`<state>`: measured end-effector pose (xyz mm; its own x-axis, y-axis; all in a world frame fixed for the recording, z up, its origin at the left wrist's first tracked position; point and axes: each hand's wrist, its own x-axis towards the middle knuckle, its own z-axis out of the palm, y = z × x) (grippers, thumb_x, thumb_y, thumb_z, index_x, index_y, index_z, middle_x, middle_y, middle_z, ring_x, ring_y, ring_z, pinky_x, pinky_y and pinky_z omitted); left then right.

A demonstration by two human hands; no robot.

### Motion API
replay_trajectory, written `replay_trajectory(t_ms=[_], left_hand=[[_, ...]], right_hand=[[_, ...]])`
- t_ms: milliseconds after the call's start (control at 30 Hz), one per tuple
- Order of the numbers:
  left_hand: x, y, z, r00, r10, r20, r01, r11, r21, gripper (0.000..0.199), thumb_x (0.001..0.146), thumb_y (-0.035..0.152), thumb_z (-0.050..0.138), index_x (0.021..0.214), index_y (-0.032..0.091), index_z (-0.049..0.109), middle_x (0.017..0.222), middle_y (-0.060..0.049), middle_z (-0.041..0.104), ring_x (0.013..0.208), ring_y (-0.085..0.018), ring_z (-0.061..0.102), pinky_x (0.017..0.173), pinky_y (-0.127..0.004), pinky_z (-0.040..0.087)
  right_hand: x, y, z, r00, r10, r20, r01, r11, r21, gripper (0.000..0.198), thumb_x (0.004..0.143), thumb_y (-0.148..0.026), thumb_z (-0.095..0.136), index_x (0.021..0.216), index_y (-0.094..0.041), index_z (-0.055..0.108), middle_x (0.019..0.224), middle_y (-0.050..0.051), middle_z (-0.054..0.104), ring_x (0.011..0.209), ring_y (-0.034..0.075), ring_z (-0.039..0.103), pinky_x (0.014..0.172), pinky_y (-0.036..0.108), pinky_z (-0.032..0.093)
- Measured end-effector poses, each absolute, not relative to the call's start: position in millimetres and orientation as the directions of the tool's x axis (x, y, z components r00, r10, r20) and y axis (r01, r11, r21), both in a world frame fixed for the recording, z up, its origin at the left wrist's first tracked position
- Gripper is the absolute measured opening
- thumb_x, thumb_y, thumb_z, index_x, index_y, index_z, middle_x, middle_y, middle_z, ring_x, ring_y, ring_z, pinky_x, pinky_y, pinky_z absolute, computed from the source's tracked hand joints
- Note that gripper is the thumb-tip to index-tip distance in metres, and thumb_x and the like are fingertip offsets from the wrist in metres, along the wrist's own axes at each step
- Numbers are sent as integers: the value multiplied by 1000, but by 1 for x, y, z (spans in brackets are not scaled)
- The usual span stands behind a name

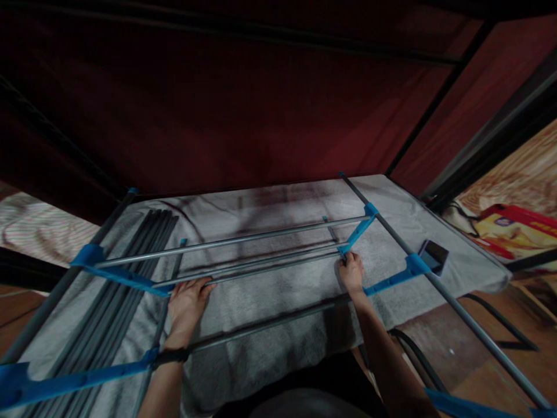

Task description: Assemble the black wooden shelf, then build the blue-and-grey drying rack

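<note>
A rack frame of grey tubes and blue plastic brackets stretches in front of me. My left hand (189, 305) closes around the left end of a thin grey tube (274, 269), beside the left blue bracket (130, 278). At that tube's other end, my right hand (351, 271) has its fingers wrapped near the tip of the right blue bracket (357, 232). The exact joint there is hidden by the fingers. Another cross tube (235, 239) spans the two brackets just behind. Nearer to me, a lower crossbar (270, 322) runs under my forearms.
A bundle of loose grey tubes (113, 307) lies at the left on the grey cloth-covered table (278, 209). A phone (433, 257) rests right of the frame. Dark red fabric (261, 116) hangs behind. A red and yellow package (517, 232) sits far right.
</note>
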<state>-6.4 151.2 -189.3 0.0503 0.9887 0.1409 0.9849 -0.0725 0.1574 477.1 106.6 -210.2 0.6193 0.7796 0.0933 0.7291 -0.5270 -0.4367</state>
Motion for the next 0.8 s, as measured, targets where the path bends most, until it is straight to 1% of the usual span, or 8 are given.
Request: replay_trajectory(t_ms=[267,433,533,667,800], left_hand=[[-9,153,-194,51,983,175,981,-82,177,26,89,38,61,105,24,76,109,-7,77,108,-28,67,108,-41,41],[-10,153,-192,37,988,152,982,-64,176,26,88,37,63,104,24,76,107,-8,77,109,-29,67,108,-40,42],[-10,153,-191,32,986,161,981,-62,184,26,88,37,63,105,23,76,107,-8,77,108,-29,68,107,-41,43],[-10,153,-191,19,986,166,979,-52,195,27,86,37,64,105,23,77,109,-7,77,110,-29,67,107,-41,43],[-8,151,-186,8,990,139,980,-35,198,29,87,39,62,106,22,77,110,-7,77,111,-29,67,107,-40,43]], right_hand=[[474,109,-207,637,768,71,727,-567,-387,39,93,-26,50,129,-14,57,125,18,58,117,30,55,94,38,41],[472,110,-207,638,768,54,735,-587,-339,37,94,-28,50,128,-14,55,125,17,57,117,30,55,93,39,41],[472,111,-208,638,768,57,742,-593,-314,36,95,-28,50,127,-14,55,124,17,57,117,31,55,94,39,41],[472,113,-209,641,765,58,743,-599,-298,35,95,-30,49,125,-14,55,124,17,57,118,31,54,94,39,40],[473,113,-210,640,767,53,745,-601,-289,35,96,-30,49,125,-12,56,125,18,56,118,32,54,94,40,41]])
